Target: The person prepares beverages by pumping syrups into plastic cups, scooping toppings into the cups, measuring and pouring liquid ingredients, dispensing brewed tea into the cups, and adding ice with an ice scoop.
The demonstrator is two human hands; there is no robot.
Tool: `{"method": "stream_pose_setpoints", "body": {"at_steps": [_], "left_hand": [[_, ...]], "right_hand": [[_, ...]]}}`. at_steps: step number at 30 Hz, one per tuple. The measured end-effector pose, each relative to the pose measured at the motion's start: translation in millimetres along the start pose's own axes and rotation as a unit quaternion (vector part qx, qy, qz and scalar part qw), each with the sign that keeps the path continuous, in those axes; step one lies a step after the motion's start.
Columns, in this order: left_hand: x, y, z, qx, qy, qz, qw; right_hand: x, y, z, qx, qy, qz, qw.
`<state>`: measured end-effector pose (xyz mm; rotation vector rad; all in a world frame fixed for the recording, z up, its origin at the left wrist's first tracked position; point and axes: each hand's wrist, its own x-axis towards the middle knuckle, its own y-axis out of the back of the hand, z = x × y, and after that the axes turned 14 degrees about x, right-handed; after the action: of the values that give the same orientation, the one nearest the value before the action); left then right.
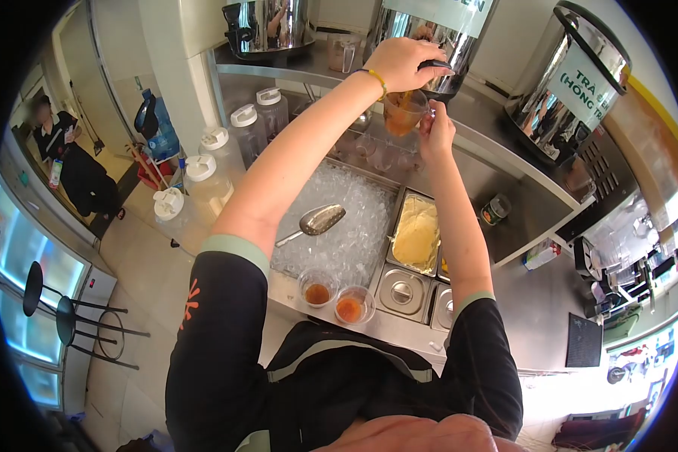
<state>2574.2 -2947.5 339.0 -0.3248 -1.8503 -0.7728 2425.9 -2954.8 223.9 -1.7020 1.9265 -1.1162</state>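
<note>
My left hand [405, 66] reaches up to the middle steel drink dispenser [429, 34], its fingers closed over the black tap handle [435, 66]. Just below the tap, my right hand [437, 134] grips the handle of a clear measuring cup [401, 119]. Amber-brown liquid is in the cup, which sits right under the spout. Nearer my body, two clear plastic cups stand at the front edge of the ice bin: one [316, 292] has brown liquid in its bottom, the other [352, 307] orange-red liquid.
An ice scoop [322, 220] lies on the ice [339, 256]. To its right is a pan of pale yellow cream [416, 232] beside lidded steel pans [401, 292]. White-capped bottles [201, 169] line the left. Another dispenser [569, 83] stands right. A person [79, 154] is at far left.
</note>
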Motion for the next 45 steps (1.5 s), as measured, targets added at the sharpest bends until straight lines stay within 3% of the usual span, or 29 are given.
{"method": "stream_pose_setpoints", "body": {"at_steps": [14, 18, 19, 22, 24, 26, 28, 29, 30, 32, 36, 40, 41, 42, 43, 44, 45], "left_hand": [[14, 5, -7, -0.002, 0.006, -0.045, 0.999], [23, -7, -16, -0.086, 0.234, 0.004, 0.968], [26, -25, -41, -0.136, 0.368, -0.08, 0.916], [17, -22, -57, -0.125, 0.39, -0.015, 0.912], [10, -15, -63, -0.097, 0.369, -0.046, 0.923], [-3, 12, -45, -0.183, 0.357, -0.004, 0.916], [-21, 52, -24, -0.257, 0.387, -0.024, 0.885], [-32, 64, -15, -0.321, 0.407, -0.007, 0.855], [-45, 72, -4, -0.317, 0.399, 0.068, 0.858], [-72, 103, 18, -0.373, 0.405, 0.087, 0.831], [-140, 139, 56, -0.427, 0.49, 0.058, 0.758], [-242, 157, 87, -0.353, 0.565, 0.081, 0.742], [-258, 149, 97, -0.356, 0.591, 0.11, 0.715], [-276, 144, 105, -0.361, 0.631, 0.105, 0.679], [-290, 146, 114, -0.296, 0.596, 0.088, 0.742], [-302, 138, 119, -0.337, 0.651, 0.099, 0.673], [-311, 132, 124, -0.313, 0.662, 0.065, 0.677]], "right_hand": [[1, 1, 3, -0.011, 0.015, -0.024, 1.0], [3, -1, 4, -0.025, 0.001, -0.01, 1.0], [1, -2, 4, -0.028, -0.004, -0.018, 0.999], [-4, -11, 4, -0.018, -0.011, 0.025, 0.999], [-3, -10, 2, -0.028, -0.017, 0.008, 0.999], [-1, -10, 5, -0.039, -0.018, 0.007, 0.999], [-2, -14, 6, -0.047, -0.011, 0.042, 0.998], [-8, -18, 3, -0.045, -0.014, 0.036, 0.998], [-13, -19, 0, -0.044, -0.016, 0.033, 0.998], [-16, -13, 2, -0.04, -0.024, 0.018, 0.999], [-11, 19, 8, -0.026, -0.024, 0.026, 0.999], [-44, 42, 5, -0.012, -0.094, 0.027, 0.995], [9, 114, 11, -0.055, -0.124, -0.064, 0.989], [-8, 114, 14, -0.043, -0.094, -0.041, 0.994], [-31, 103, 6, -0.064, -0.094, -0.003, 0.994], [-47, 101, 6, -0.067, -0.09, 0.034, 0.993], [-29, 133, 13, -0.078, -0.094, 0.056, 0.991]]}}
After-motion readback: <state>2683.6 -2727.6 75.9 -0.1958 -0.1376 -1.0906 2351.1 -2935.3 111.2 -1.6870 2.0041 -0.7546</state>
